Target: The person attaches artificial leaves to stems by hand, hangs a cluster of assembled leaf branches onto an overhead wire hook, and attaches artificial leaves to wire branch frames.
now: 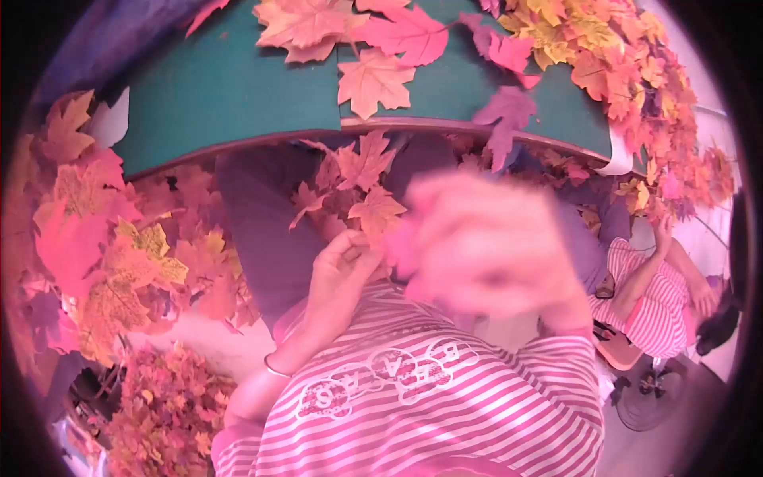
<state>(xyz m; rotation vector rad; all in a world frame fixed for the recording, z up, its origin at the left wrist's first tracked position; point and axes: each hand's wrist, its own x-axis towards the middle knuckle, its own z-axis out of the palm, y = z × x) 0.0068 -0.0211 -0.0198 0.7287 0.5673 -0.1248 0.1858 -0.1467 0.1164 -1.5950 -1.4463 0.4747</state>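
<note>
My left hand, with a thin bracelet at its wrist, is held over my lap with thumb and fingers pinched together. At its fingertips is an orange artificial maple leaf, part of a small bunch hanging below the table edge. The stem inside the pinch is too small to make out. My right hand is raised close to the camera and smeared by motion. Its fingers look curled, but what they hold cannot be seen. A pink leaf shows between the two hands.
A green table curves ahead, with loose leaves along it. Leaf piles rise at the right, and more leaves heap at the left. Below left lies another pile. A person in a striped shirt sits at the right.
</note>
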